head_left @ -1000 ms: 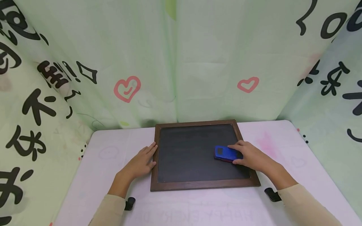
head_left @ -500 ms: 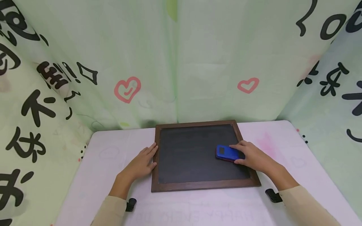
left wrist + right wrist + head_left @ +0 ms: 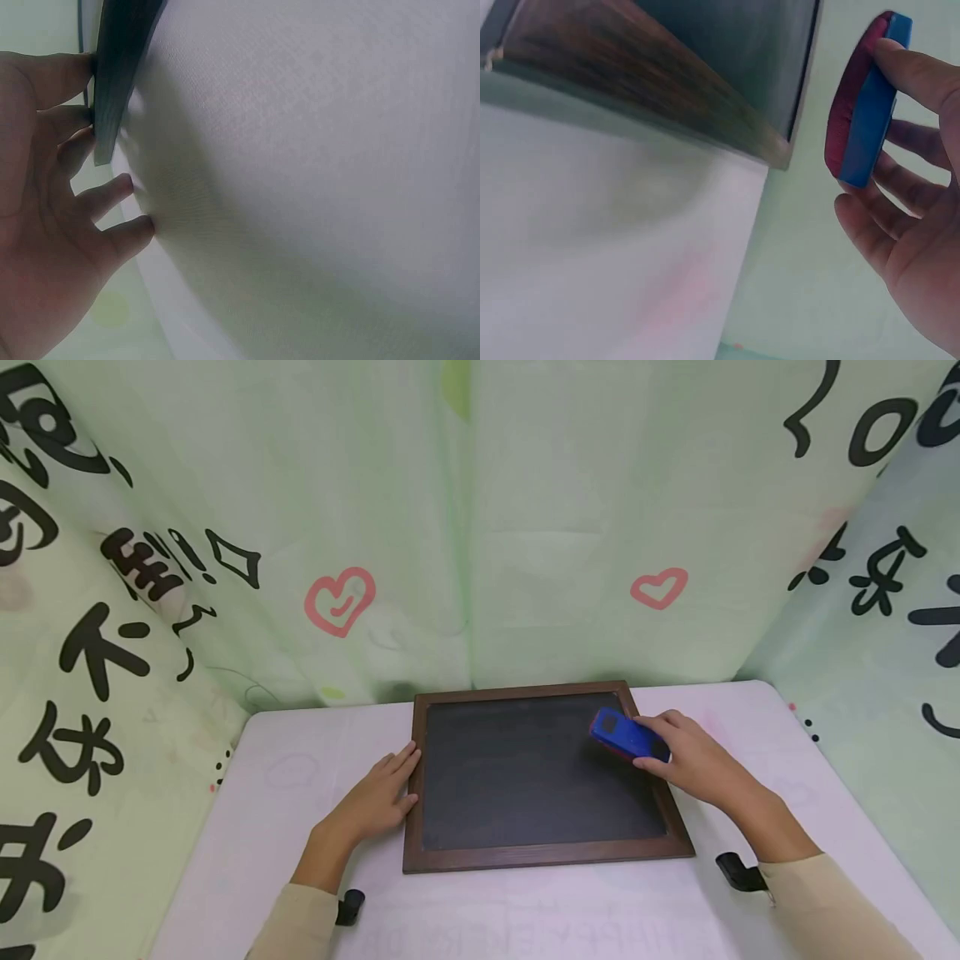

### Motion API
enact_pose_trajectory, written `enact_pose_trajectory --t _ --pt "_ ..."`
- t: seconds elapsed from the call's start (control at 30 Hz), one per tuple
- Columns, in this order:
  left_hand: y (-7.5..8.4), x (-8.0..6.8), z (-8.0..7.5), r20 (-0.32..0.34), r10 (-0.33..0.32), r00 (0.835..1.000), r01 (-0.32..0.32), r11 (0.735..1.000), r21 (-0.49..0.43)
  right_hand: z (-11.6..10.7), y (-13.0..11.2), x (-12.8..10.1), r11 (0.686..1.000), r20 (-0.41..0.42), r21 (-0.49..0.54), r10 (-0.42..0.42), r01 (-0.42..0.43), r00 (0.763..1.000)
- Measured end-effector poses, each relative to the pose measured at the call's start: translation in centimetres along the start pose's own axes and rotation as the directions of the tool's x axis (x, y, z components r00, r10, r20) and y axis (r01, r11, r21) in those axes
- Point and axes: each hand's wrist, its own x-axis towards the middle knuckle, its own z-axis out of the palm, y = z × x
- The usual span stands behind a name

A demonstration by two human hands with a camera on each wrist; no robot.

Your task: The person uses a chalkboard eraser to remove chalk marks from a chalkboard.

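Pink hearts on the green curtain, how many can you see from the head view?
2. One pink heart is left of the curtain's centre seam, above the left hand. The other, smaller heart is right of the seam, above the blue eraser. Folds may hide more.

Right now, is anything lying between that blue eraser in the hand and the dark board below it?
Nothing visible. The right hand grips the blue eraser with red felt, lifted off the wood-framed black chalkboard, whose surface is bare.

Chalkboard (image 3: 536,772) lies on the table (image 3: 285,827); left hand (image 3: 375,793) at its left edge, right hand (image 3: 693,760) holding eraser (image 3: 626,735) above its far right corner
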Motion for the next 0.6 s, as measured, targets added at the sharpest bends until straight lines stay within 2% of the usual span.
enact_pose_trajectory --t 0.23,0.43,0.6 --pt "-0.1 -0.1 0.3 -0.008 -0.006 1.0 0.006 1.0 -0.013 -1.9 1.6 -0.2 0.989 -0.081 0.009 0.148 -0.148 0.986" --pt "0.0 -0.2 0.2 -0.015 0.0 1.0 -0.001 1.0 -0.013 -2.9 3.8 -0.7 0.959 -0.141 0.053 0.284 -0.279 0.948" --pt "0.0 -0.1 0.2 -0.013 0.006 1.0 -0.006 1.0 -0.004 -3.0 5.6 -1.4 0.928 -0.133 0.075 0.373 -0.366 0.918"
